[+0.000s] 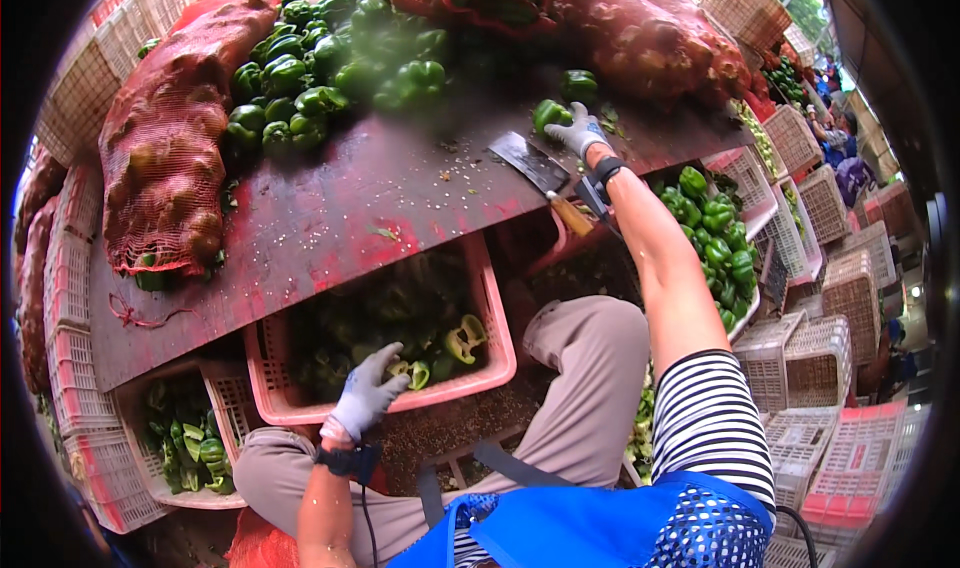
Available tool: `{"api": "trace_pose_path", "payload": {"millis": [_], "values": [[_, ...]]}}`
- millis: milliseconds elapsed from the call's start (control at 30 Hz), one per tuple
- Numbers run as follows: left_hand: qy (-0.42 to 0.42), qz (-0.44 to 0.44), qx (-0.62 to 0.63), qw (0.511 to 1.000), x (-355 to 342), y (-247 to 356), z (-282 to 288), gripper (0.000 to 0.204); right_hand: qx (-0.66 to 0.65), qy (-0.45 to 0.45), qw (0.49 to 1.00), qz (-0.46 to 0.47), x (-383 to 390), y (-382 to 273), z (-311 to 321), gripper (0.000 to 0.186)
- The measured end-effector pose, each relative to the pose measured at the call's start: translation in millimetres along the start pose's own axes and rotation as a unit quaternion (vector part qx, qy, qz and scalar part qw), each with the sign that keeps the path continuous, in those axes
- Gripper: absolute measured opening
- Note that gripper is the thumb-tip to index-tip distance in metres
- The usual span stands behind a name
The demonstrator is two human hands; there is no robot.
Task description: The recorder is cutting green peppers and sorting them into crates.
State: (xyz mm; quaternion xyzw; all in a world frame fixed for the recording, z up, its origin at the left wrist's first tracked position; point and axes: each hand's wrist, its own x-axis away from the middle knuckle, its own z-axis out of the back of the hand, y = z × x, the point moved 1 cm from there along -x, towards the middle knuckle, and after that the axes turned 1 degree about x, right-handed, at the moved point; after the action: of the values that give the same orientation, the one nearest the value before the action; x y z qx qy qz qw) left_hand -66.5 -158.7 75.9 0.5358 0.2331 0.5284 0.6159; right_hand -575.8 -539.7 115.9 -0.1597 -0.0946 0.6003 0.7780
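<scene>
At the far right of the table, my right hand (pixel 582 134), in a pale glove, has its fingers against a green bell pepper (pixel 550 116). Another whole pepper (pixel 579 86) lies just beyond it. Nearer to me rests a cleaver (pixel 532 162), its wooden handle (pixel 572 216) sticking out past the table edge. My left hand (pixel 366 392), also gloved, hovers over the near rim of a pink crate (pixel 505 348) with fingers apart. Beside its fingertips is a piece of cut pepper (pixel 416 375); a halved pepper (pixel 465 339) lies deeper in the crate.
Green peppers (pixel 305 98) are heaped at the back of the table (pixel 330 238), between red mesh sacks (pixel 165 148). A crate of cut peppers (pixel 190 443) stands at lower left, a tub of peppers (pixel 715 233) at right. Stacked crates (pixel 845 308) line the right side.
</scene>
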Motion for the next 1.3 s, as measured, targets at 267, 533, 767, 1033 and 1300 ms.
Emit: {"api": "trace_pose_path", "payload": {"millis": [267, 533, 767, 1033, 1300], "values": [[0.017, 0.034, -0.112, 0.993, -2, 28, 20, 0.063, 0.1, -0.037, 0.994, -0.038, -35, -66, -32, 0.105], [0.116, 0.057, 0.424, 0.896, 12, 25, 18, 0.083, 0.064, -0.159, 0.88, 0.444, 234, -263, 2, 0.079], [0.094, -0.022, 0.734, 0.672, 82, -17, -20, 0.052, -0.185, -0.332, 0.83, 0.407, 439, -285, -68, 0.064], [0.211, 0.156, 0.707, 0.656, 148, -46, -79, 0.061, -0.134, -0.352, 0.844, 0.382, 533, -276, -130, 0.041], [0.298, 0.047, 0.777, 0.552, 118, -82, -79, 0.047, 0.068, -0.303, 0.829, 0.465, 554, -310, -125, 0.031]]}}
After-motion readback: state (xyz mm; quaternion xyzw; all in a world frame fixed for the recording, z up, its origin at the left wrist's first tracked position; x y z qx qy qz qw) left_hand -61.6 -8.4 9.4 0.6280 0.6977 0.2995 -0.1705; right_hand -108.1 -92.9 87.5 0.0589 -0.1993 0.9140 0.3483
